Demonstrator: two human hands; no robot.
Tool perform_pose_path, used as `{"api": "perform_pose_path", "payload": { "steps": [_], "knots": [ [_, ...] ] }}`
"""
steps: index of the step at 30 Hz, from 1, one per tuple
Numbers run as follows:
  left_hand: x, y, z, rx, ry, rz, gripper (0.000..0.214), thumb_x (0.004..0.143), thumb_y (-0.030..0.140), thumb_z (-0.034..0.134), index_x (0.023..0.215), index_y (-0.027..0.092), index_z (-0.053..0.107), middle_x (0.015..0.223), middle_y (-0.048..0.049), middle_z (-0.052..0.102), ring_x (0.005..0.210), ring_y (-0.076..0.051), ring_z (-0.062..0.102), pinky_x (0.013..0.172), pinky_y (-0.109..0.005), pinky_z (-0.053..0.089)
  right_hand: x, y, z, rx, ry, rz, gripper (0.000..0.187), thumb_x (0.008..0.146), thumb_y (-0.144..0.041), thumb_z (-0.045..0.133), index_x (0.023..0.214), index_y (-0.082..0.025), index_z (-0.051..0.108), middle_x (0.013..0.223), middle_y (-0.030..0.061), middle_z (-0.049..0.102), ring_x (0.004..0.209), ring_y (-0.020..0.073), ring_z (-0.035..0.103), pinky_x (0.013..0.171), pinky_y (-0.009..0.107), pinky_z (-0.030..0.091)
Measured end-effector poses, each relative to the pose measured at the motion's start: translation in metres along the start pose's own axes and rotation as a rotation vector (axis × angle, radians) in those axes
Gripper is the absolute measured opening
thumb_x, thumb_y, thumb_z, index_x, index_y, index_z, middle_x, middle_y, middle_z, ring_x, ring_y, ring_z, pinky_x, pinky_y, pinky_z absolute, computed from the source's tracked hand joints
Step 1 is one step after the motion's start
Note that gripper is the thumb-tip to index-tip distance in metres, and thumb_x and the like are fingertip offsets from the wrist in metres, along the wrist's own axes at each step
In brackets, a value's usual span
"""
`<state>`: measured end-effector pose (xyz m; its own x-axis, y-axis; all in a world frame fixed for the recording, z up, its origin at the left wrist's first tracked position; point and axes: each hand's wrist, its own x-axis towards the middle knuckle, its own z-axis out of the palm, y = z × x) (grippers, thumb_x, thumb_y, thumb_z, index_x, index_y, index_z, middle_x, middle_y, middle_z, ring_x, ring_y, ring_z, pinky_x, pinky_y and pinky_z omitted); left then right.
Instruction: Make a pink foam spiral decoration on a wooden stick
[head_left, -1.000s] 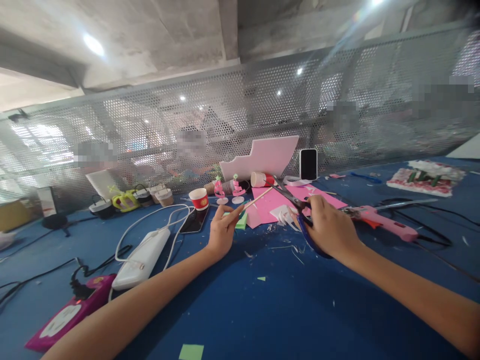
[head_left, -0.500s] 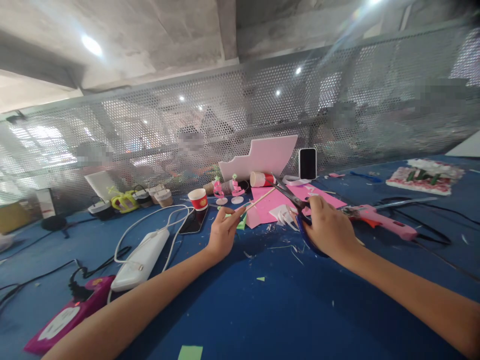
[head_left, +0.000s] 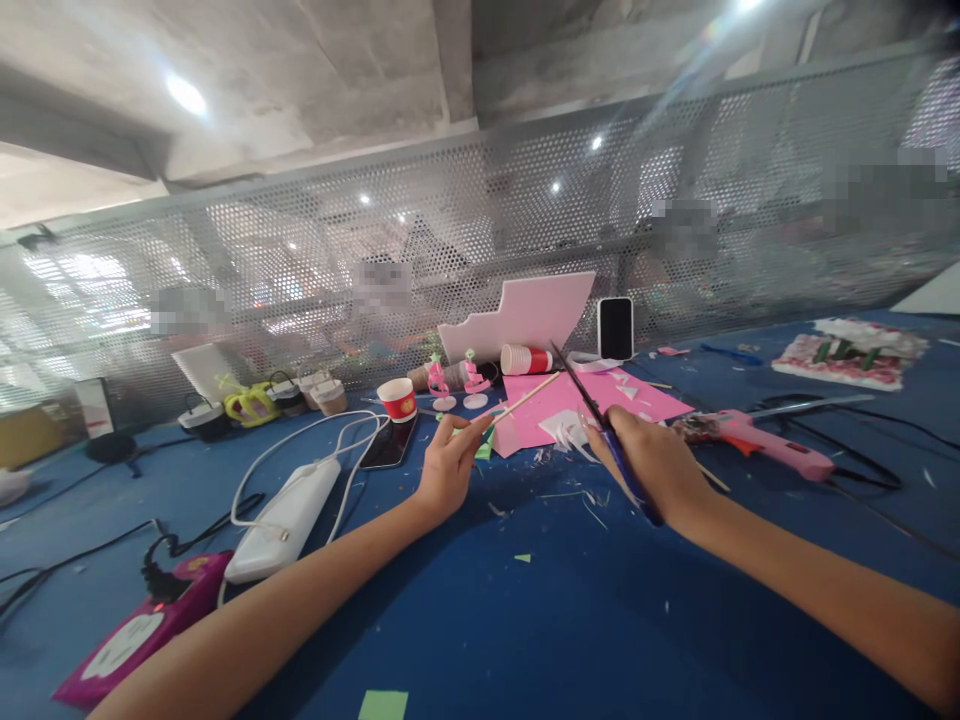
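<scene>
My left hand [head_left: 448, 466] pinches a thin wooden stick [head_left: 525, 398] between thumb and fingers, and the stick points up and right over pink paper. Scissors [head_left: 619, 455] with dark blue handles are gripped in my right hand [head_left: 656, 468]. Their blades look closed and point away to the upper left, apart from the stick's tip in the picture. Beneath and beyond both hands lie pink paper sheets [head_left: 664, 397], white paper scraps [head_left: 564, 428] and a green scrap [head_left: 485, 445]. Two small pink spiral figures [head_left: 475, 380] on round white bases stand behind my left hand.
A pink glue gun [head_left: 780, 443] with its cable lies right of my right hand. At left are a red-and-white paper cup [head_left: 397, 399], a phone [head_left: 388, 443], a white cabled box [head_left: 285, 520] and a magenta power strip [head_left: 142, 635]. Pink board [head_left: 525, 312] leans against the mesh partition [head_left: 315, 260].
My right hand has turned the scissors; their blades, slightly apart before, now look closed and edge-on. My left hand and the stick have barely moved.
</scene>
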<state>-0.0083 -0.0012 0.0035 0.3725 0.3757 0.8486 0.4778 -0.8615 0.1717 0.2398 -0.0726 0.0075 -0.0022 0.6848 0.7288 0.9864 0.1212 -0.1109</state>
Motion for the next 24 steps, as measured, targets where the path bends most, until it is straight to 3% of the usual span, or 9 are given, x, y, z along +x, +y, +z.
{"api": "perform_pose_path", "payload": {
  "steps": [6, 12, 17, 24],
  "knots": [
    [-0.002, -0.004, 0.001, -0.022, 0.008, -0.037, 0.029, 0.091, 0.019, 0.043, 0.113, 0.024, 0.060, 0.086, -0.0007, 0.049, 0.055, -0.003, 0.050, 0.052, -0.017, 0.050, -0.001, -0.003, -0.001, 0.122, -0.044, 0.099, 0.036, 0.089, -0.051, 0.035, 0.077, -0.019, 0.045, 0.057, 0.0084, 0.060, 0.050, 0.0232, 0.058, 0.046, 0.028, 0.031],
    [-0.001, -0.009, 0.003, -0.082, 0.022, -0.113, 0.027, 0.091, 0.019, 0.044, 0.111, 0.022, 0.061, 0.082, -0.0008, 0.048, 0.058, -0.005, 0.052, 0.050, -0.017, 0.048, 0.005, 0.006, 0.000, 0.303, 0.005, 0.141, 0.035, 0.089, -0.053, 0.035, 0.081, -0.020, 0.042, 0.060, 0.0080, 0.059, 0.055, 0.0243, 0.059, 0.049, 0.029, 0.036],
    [0.000, -0.007, 0.003, -0.210, -0.025, -0.121, 0.026, 0.092, 0.020, 0.041, 0.111, 0.019, 0.059, 0.082, 0.0006, 0.048, 0.046, -0.001, 0.047, 0.042, -0.015, 0.044, 0.003, 0.005, -0.004, 0.330, 0.041, 0.071, 0.032, 0.087, -0.049, 0.038, 0.084, -0.018, 0.045, 0.065, 0.0084, 0.061, 0.058, 0.0234, 0.060, 0.049, 0.029, 0.034],
    [-0.001, -0.007, 0.003, -0.210, -0.009, -0.070, 0.024, 0.092, 0.020, 0.042, 0.110, 0.018, 0.058, 0.086, -0.0013, 0.051, 0.050, -0.003, 0.056, 0.049, -0.018, 0.050, 0.000, 0.000, -0.009, 0.170, 0.126, -0.036, 0.028, 0.085, -0.041, 0.039, 0.089, -0.016, 0.050, 0.071, 0.0108, 0.063, 0.057, 0.0219, 0.059, 0.049, 0.030, 0.034]
  ]
}}
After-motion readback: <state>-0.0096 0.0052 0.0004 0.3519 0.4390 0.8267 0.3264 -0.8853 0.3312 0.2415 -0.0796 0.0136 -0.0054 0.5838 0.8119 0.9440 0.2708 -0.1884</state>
